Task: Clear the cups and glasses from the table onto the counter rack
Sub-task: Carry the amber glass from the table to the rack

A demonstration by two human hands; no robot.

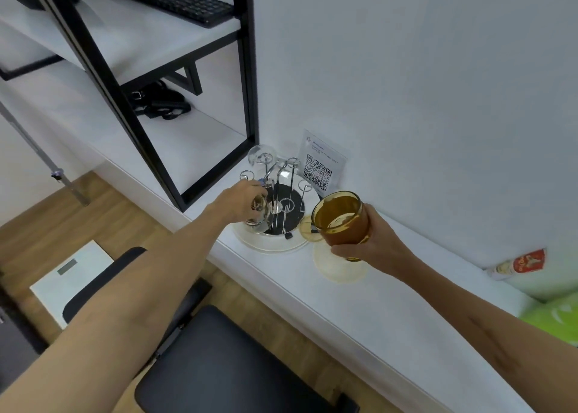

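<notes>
A: our left hand is gripping a clear glass down over the cup rack.

B: yep, and our right hand is wrapped round the amber glass, up off the counter.

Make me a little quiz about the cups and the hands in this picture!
1. True or false: the right hand holds an amber glass.
2. Which hand is at the rack? A left, B right.
3. Fill in: a clear glass already sits upside down on a ___ of the rack.

Key: 1 true. 2 A, the left hand grips a clear glass there. 3 peg.
</notes>
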